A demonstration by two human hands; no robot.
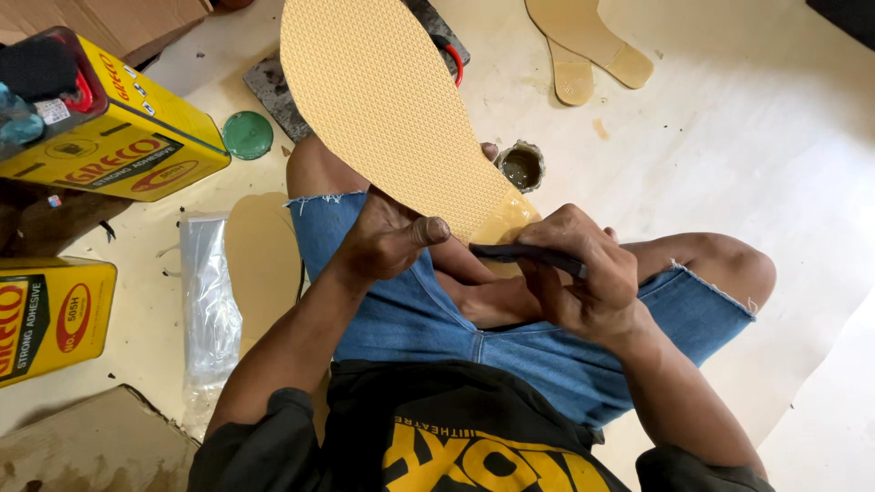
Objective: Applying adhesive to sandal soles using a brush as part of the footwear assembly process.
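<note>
A tan sole [383, 100] with a fine dotted grid pattern sits above blue denim shorts [428, 319]; left of the sole lie yellow tins [137, 137] and a green lid [247, 135].

soft, even daylight fills the scene, brightest on the pale floor [747, 137] at the upper right, where it nearly washes out. shadows are faint and short, gathering under the person's legs. the yellow tins [118, 137] carry mild glare along their edges. focus is sharp at the centre; the wide lens bends and stretches the corners slightly.
</note>
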